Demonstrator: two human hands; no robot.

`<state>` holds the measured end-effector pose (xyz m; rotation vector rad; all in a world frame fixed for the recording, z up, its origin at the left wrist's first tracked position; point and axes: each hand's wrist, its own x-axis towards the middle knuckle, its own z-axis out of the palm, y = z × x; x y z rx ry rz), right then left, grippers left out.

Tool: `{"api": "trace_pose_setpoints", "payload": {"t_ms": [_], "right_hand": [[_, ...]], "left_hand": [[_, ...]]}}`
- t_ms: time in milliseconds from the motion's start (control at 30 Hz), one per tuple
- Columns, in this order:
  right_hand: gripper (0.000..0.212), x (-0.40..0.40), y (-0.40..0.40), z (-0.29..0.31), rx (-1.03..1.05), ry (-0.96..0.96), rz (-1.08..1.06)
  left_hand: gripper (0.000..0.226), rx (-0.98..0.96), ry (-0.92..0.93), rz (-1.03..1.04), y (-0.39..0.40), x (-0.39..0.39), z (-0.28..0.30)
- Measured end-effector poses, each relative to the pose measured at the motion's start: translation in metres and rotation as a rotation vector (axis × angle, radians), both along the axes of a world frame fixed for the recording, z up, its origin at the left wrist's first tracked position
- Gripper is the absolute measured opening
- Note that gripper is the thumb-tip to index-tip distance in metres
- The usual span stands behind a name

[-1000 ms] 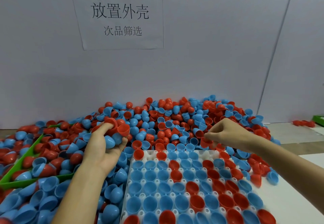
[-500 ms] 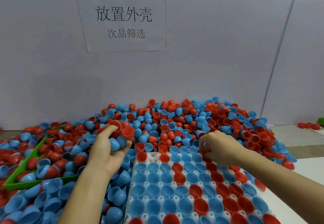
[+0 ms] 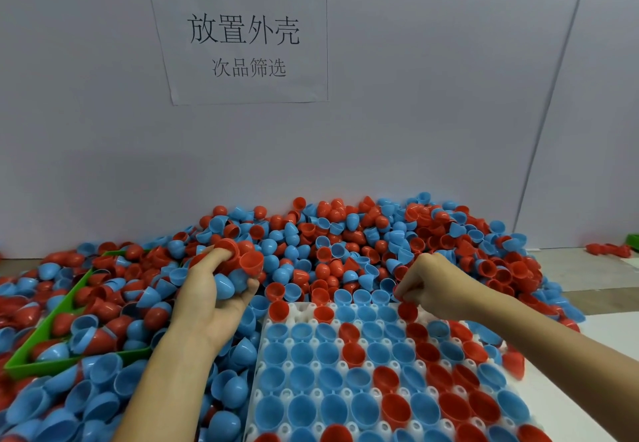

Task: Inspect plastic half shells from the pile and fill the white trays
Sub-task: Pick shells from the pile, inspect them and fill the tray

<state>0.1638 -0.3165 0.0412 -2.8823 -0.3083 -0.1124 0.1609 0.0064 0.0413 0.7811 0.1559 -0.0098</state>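
Observation:
A big pile of red and blue half shells [image 3: 345, 234] lies against the wall. In front of it a white tray [image 3: 304, 308] holds red and blue shells in most of its cups. My left hand [image 3: 207, 296] is raised left of the tray and grips a handful of shells [image 3: 242, 265], red ones on top, blue ones below. My right hand [image 3: 432, 286] hovers over the tray's far row with its fingers curled, pinching a red shell [image 3: 408, 310] at a cup there.
A green bin [image 3: 45, 365] with mixed shells sits at the left, half buried in loose shells. A paper sign [image 3: 242, 37] hangs on the wall. A few red shells [image 3: 608, 249] lie at the far right. Bare white table [image 3: 587, 338] shows right of the tray.
My right hand came down and left from the pile's edge to the tray's far row. My left hand kept its handful and barely moved. The camera tilted slightly.

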Motion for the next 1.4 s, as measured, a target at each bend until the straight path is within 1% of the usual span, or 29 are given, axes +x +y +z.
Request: {"api": "trace_pose_setpoints", "payload": {"t_ms": [233,467,600,700,833,900,1000,1133,1267,1400], "right_hand": [[0.025,-0.001,0.002,-0.001,0.098,-0.007,-0.028],[0.017,0.004,-0.001,-0.001,-0.008,0.055,-0.002],[0.016,0.008,-0.001,-0.008,-0.010,0.042,-0.006],[0.018,0.010,-0.004,-0.004,-0.004,0.047,0.009],[0.032,0.015,-0.013,0.011,0.018,-0.083,-0.045],[0.034,0.018,-0.014,0.015,-0.065,-0.040,-0.038],[0.037,0.023,-0.012,0.012,-0.278,0.039,0.003],[0.034,0.033,-0.009,-0.001,-0.415,0.019,0.008],[0.032,0.043,-0.011,-0.014,-0.398,-0.036,-0.026],[0.034,0.043,-0.014,-0.006,-0.288,-0.057,-0.056]], "left_hand": [[0.006,-0.002,-0.001,-0.003,0.000,0.001,0.000],[0.006,0.008,-0.012,-0.016,0.001,0.001,-0.001],[0.006,0.008,-0.015,-0.016,0.001,0.000,-0.001],[0.006,0.002,-0.009,-0.013,0.001,0.001,0.000],[0.008,-0.001,-0.004,-0.010,0.001,0.001,-0.001],[0.008,0.001,0.000,-0.009,0.001,0.001,-0.001],[0.006,0.001,0.007,-0.006,0.001,0.001,-0.001],[0.007,0.004,0.004,-0.009,0.001,0.001,-0.001],[0.010,0.010,0.000,-0.010,0.000,0.000,0.000],[0.005,0.025,-0.028,-0.048,-0.004,-0.003,0.002]]}}
